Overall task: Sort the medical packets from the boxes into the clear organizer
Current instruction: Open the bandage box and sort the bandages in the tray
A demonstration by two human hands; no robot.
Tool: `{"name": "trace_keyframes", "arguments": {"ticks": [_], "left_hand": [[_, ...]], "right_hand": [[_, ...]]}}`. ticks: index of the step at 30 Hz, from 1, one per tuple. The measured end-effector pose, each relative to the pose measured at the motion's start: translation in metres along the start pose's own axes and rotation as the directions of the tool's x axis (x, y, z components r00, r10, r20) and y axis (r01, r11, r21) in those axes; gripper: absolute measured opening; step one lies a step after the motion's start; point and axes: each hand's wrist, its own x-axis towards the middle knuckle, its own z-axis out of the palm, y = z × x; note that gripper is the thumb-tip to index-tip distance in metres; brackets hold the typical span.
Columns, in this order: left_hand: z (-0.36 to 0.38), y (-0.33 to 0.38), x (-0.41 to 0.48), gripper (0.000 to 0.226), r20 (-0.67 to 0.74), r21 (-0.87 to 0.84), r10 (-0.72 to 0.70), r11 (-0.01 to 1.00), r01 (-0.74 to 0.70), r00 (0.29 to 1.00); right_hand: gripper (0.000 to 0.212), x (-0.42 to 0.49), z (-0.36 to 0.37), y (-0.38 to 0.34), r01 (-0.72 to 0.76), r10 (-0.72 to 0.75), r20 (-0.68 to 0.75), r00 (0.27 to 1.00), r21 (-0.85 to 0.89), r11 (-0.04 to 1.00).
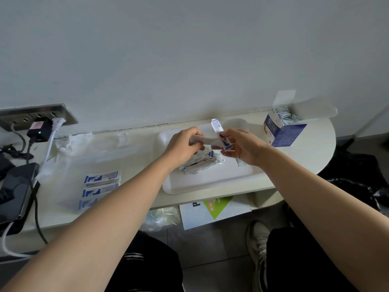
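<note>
My left hand (185, 144) and my right hand (242, 147) meet above a white tray (210, 180), together gripping a stack of white-and-blue medical packets (219, 135); one packet sticks up from the right fingers. A loose pile of packets (200, 163) lies on the tray beneath the hands. An open blue-and-white box (282, 127), with packets showing at its top, stands at the right on the table. The clear organizer (88, 165) lies at the left, holding three blue-and-white packets (101, 186) in a row.
A crumpled clear plastic bag (71, 142) lies behind the organizer. At far left are a wall socket strip (35, 116) with plugs and cables, and a dark device (16, 192). A white-and-green box (214, 209) sits under the table. The rounded table edge (311, 171) is at the right.
</note>
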Motion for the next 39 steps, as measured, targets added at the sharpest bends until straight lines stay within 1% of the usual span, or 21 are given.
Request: {"name": "trace_keyframes", "arguments": {"ticks": [2, 3, 5, 6, 7, 8, 9, 10, 11, 12, 13, 15, 16, 19, 22, 24, 27, 30, 33, 36, 39], "left_hand": [[0.005, 0.0, 0.001, 0.016, 0.008, -0.03, 0.018, 0.999, -0.017, 1.0], [0.006, 0.0, 0.001, 0.018, 0.008, -0.054, 0.02, 0.998, -0.019, 1.0], [0.008, 0.0, 0.003, 0.025, -0.021, -0.082, 0.006, 0.997, -0.008, 1.0], [0.01, 0.002, 0.003, 0.031, -0.047, -0.146, -0.04, 0.989, 0.033, 0.998], [0.012, 0.005, 0.003, 0.033, -0.071, -0.272, -0.124, 0.957, 0.1, 0.99], [0.014, 0.009, 0.003, 0.03, -0.073, -0.451, -0.24, 0.874, 0.182, 0.968], [0.016, 0.016, 0.002, 0.022, -0.03, -0.645, -0.354, 0.721, 0.252, 0.935], [0.018, 0.022, 0.001, 0.013, 0.056, -0.794, -0.422, 0.531, 0.297, 0.905], [0.019, 0.027, 0.001, 0.011, 0.146, -0.874, -0.435, 0.363, 0.322, 0.888], [0.022, 0.029, 0.001, 0.018, 0.215, -0.898, -0.412, 0.274, 0.345, 0.885], [0.024, 0.032, 0.001, 0.024, 0.263, -0.902, -0.371, 0.232, 0.363, 0.891], [0.032, 0.039, 0.001, 0.024, 0.282, -0.892, -0.315, 0.261, 0.369, 0.906], [0.035, 0.042, 0.002, 0.021, 0.263, -0.886, -0.318, 0.294, 0.358, 0.911], [0.043, 0.046, 0.005, 0.019, 0.146, -0.883, -0.39, 0.363, 0.297, 0.909], [0.046, 0.044, 0.006, 0.013, 0.091, -0.885, -0.483, 0.362, 0.294, 0.871], [0.045, 0.045, 0.006, 0.009, 0.084, -0.879, -0.513, 0.366, 0.306, 0.854], [0.045, 0.047, 0.004, 0.013, 0.085, -0.865, -0.469, 0.403, 0.299, 0.879], [0.045, 0.047, 0.004, 0.012, 0.011, -0.822, -0.509, 0.486, 0.298, 0.861], [0.045, 0.046, 0.005, 0.007, 0.004, -0.832, -0.559, 0.459, 0.313, 0.829], [0.044, 0.047, 0.005, 0.004, 0.008, -0.813, -0.564, 0.477, 0.334, 0.825], [0.042, 0.047, 0.005, 0.016, 0.004, -0.801, -0.539, 0.502, 0.326, 0.842]], "right_hand": [[0.011, -0.004, 0.0, 0.002, -0.028, 0.031, 0.079, 0.996, -0.045, 0.999], [0.009, -0.005, 0.0, 0.004, -0.015, 0.023, 0.087, 0.996, -0.095, 0.995], [0.006, -0.006, 0.0, 0.005, 0.042, -0.034, 0.048, 0.998, -0.18, 0.983], [0.005, -0.005, 0.001, 0.006, 0.076, -0.075, 0.012, 0.997, -0.199, 0.977], [0.006, -0.005, 0.0, 0.006, 0.111, -0.119, -0.029, 0.992, -0.204, 0.973], [0.008, -0.005, -0.001, 0.006, 0.148, -0.164, -0.073, 0.984, -0.194, 0.97], [0.009, -0.006, -0.001, 0.005, 0.184, -0.206, -0.118, 0.972, -0.172, 0.968], [0.01, -0.007, -0.002, 0.004, 0.216, -0.239, -0.161, 0.957, -0.147, 0.965], [0.01, -0.007, -0.003, 0.004, 0.243, -0.264, -0.197, 0.944, -0.127, 0.962], [0.009, -0.008, -0.004, 0.004, 0.26, -0.28, -0.222, 0.934, -0.115, 0.959], [0.009, -0.009, -0.005, 0.004, 0.271, -0.29, -0.233, 0.928, -0.112, 0.956], [0.009, -0.01, -0.004, 0.006, 0.273, -0.295, -0.229, 0.928, -0.121, 0.954], [0.009, -0.011, -0.003, 0.006, 0.269, -0.293, -0.221, 0.93, -0.13, 0.954], [0.006, -0.013, -0.002, 0.004, 0.238, -0.259, -0.178, 0.949, -0.131, 0.962], [0.008, -0.013, -0.001, 0.005, 0.182, -0.21, -0.126, 0.97, -0.202, 0.962], [0.014, -0.013, -0.001, 0.005, 0.173, -0.215, -0.152, 0.965, -0.253, 0.952], [0.023, -0.012, -0.002, 0.005, 0.189, -0.229, -0.212, 0.95, -0.192, 0.963], [0.016, -0.015, -0.002, 0.002, 0.162, -0.189, -0.169, 0.967, -0.16, 0.974], [0.011, -0.018, -0.004, 0.001, 0.147, -0.176, -0.149, 0.973, -0.186, 0.972], [0.012, -0.017, -0.006, 0.002, 0.151, -0.189, -0.146, 0.971, -0.24, 0.959], [0.015, -0.016, -0.011, 0.003, 0.164, -0.212, -0.194, 0.958, -0.233, 0.958]]}}
